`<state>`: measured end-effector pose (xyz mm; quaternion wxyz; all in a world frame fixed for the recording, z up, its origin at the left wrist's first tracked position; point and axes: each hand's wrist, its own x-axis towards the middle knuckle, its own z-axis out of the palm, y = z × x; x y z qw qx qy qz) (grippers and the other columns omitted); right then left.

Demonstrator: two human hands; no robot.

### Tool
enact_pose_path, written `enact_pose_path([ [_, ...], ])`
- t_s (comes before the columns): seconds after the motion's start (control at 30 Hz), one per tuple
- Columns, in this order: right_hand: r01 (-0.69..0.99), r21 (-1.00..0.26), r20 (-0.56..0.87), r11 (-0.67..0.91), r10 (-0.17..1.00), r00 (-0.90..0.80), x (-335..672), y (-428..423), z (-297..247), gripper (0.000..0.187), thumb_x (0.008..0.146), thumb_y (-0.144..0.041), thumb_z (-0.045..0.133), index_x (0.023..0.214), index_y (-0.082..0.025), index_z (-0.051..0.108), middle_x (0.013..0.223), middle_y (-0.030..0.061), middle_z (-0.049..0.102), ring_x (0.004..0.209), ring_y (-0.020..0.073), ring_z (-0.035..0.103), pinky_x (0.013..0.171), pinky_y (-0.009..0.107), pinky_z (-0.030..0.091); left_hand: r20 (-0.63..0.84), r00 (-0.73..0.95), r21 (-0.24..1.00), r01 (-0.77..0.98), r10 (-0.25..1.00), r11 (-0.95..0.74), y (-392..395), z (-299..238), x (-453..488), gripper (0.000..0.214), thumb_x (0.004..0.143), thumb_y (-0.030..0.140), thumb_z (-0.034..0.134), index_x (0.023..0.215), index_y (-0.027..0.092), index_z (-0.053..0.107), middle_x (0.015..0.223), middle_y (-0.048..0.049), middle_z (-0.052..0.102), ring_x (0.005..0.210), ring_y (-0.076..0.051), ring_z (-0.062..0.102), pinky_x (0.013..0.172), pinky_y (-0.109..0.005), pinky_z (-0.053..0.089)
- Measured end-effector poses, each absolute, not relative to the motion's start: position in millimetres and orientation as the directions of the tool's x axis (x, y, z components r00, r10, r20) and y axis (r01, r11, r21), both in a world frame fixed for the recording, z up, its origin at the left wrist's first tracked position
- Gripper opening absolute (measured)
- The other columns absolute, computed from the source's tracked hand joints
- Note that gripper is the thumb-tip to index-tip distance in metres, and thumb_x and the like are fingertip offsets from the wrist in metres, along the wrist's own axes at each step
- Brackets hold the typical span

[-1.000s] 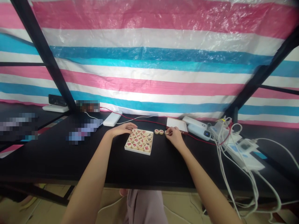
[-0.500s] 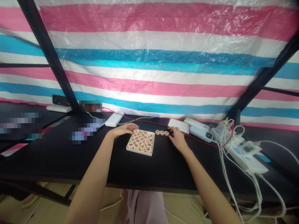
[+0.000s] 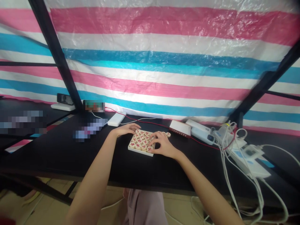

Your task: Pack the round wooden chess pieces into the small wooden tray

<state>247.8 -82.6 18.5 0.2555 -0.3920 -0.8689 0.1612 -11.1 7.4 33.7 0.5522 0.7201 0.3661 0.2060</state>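
A square white box point(image 3: 140, 152) holds rows of round Chinese chess pieces point(image 3: 138, 140), most with red characters. My left hand point(image 3: 127, 128) is at the box's far left corner, fingers stretched along the edge. Over the right side of the box is my right hand point(image 3: 162, 145), thumb and fingers apart in a curve around the near right corner piece point(image 3: 149, 149). It hides most of the right column, and whether a fingertip grips a piece does not show. Beyond that hand a loose chess piece point(image 3: 168, 134) lies on the black table point(image 3: 122, 168), with others partly covered.
Behind the box lie a white power bank point(image 3: 117, 119) and a red cable point(image 3: 137, 120). To the right are a white-topped box point(image 3: 180, 128), pale blue devices point(image 3: 202, 134), and a power strip point(image 3: 253, 164) with tangled white cables. A striped sheet point(image 3: 150, 72) hangs behind the table.
My right hand has moved left from beside the loose row of three pieces to the box's right column. My left hand stays at the box corner. The view has shifted slightly.
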Motion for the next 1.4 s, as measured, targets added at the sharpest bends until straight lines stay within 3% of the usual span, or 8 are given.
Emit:
enact_pose_path([
  [0.13,0.508,-0.572,0.306,0.644,0.742,-0.597,251.7,-84.1,21.1,0.021,0.07,-0.041,0.072,0.087,-0.028,0.069,0.114,0.0024,0.056,0.112,0.0222,0.048,0.107,0.049,0.014,-0.115,0.646,0.939,0.318,0.755,-0.129,5.8,35.8,-10.7,0.046,0.067,0.025,0.064,0.112,0.02,0.055,0.116,-0.0066,0.062,0.114,-0.023,0.053,0.096,-0.038,0.04],
  [0.23,0.384,-0.687,0.327,0.617,0.734,-0.596,252.4,-85.8,24.6,0.022,0.07,-0.04,0.073,0.085,-0.024,0.067,0.108,0.0029,0.061,0.105,0.0199,0.053,0.103,0.043,0.028,-0.11,0.648,0.929,0.336,0.753,-0.154,7.3,34.7,-11.7,0.046,0.067,0.024,0.065,0.111,0.021,0.055,0.117,-0.0057,0.061,0.117,-0.023,0.051,0.097,-0.036,0.04],
  [0.33,0.27,-0.822,0.298,0.502,0.783,-0.546,253.9,-81.5,22.2,0.027,0.067,-0.041,0.073,0.081,-0.02,0.066,0.088,0.0026,0.067,0.085,0.0172,0.06,0.083,0.034,0.045,-0.109,0.652,0.923,0.347,0.751,-0.167,10.0,32.8,-12.6,0.045,0.068,0.024,0.063,0.112,0.022,0.055,0.12,-0.0055,0.061,0.119,-0.022,0.05,0.098,-0.035,0.04],
  [0.53,0.224,-0.95,0.203,0.215,0.976,-0.078,294.8,-47.7,4.0,0.036,0.058,-0.045,0.075,0.078,-0.018,0.062,0.075,0.0039,0.07,0.064,0.0152,0.063,0.067,0.031,0.051,-0.125,0.641,0.911,0.376,0.757,-0.168,12.2,30.9,-13.0,0.045,0.069,0.026,0.061,0.114,0.023,0.054,0.123,-0.0056,0.06,0.119,-0.023,0.05,0.1,-0.036,0.039],
  [0.7,0.335,-0.935,0.173,0.116,0.974,0.146,339.4,-32.4,-6.2,0.022,0.065,-0.036,0.068,0.069,-0.017,0.059,0.063,0.0028,0.067,0.051,0.0128,0.06,0.058,0.029,0.051,-0.127,0.635,0.911,0.379,0.762,-0.164,15.5,28.2,-13.6,0.046,0.069,0.029,0.061,0.114,0.024,0.054,0.126,-0.0049,0.059,0.121,-0.023,0.049,0.1,-0.035,0.038],
  [0.9,0.481,-0.872,0.228,0.089,0.944,0.238,333.6,-33.7,-13.5,0.004,0.069,-0.022,0.06,0.07,-0.018,0.059,0.059,-0.0003,0.064,0.049,0.0122,0.059,0.056,0.027,0.05,-0.125,0.612,0.912,0.381,0.781,-0.152,15.0,28.4,-10.9,0.044,0.067,0.03,0.063,0.11,0.024,0.057,0.123,-0.004,0.061,0.12,-0.023,0.049,0.1,-0.034,0.038],
  [1.13,0.637,-0.767,0.292,0.083,0.928,0.23,327.0,-30.9,-18.5,0.011,0.074,-0.024,0.056,0.076,-0.017,0.064,0.065,0.0011,0.065,0.048,0.0119,0.057,0.057,0.028,0.049,-0.099,0.607,0.922,0.353,0.788,-0.156,6.9,31.8,-8.7,0.042,0.069,0.03,0.063,0.109,0.022,0.058,0.117,-0.0048,0.062,0.116,-0.023,0.052,0.1,-0.035,0.038],
  [1.4,0.759,-0.643,0.419,0.104,0.877,0.234,317.9,-42.5,-6.5,0.024,0.079,-0.028,0.052,0.094,-0.016,0.066,0.087,0.0079,0.063,0.077,0.0207,0.06,0.073,0.035,0.047,-0.071,0.635,0.939,0.302,0.769,-0.162,5.4,30.3,-10.6,0.04,0.071,0.026,0.061,0.11,0.021,0.058,0.115,-0.004,0.062,0.115,-0.021,0.052,0.1,-0.035,0.036],
])
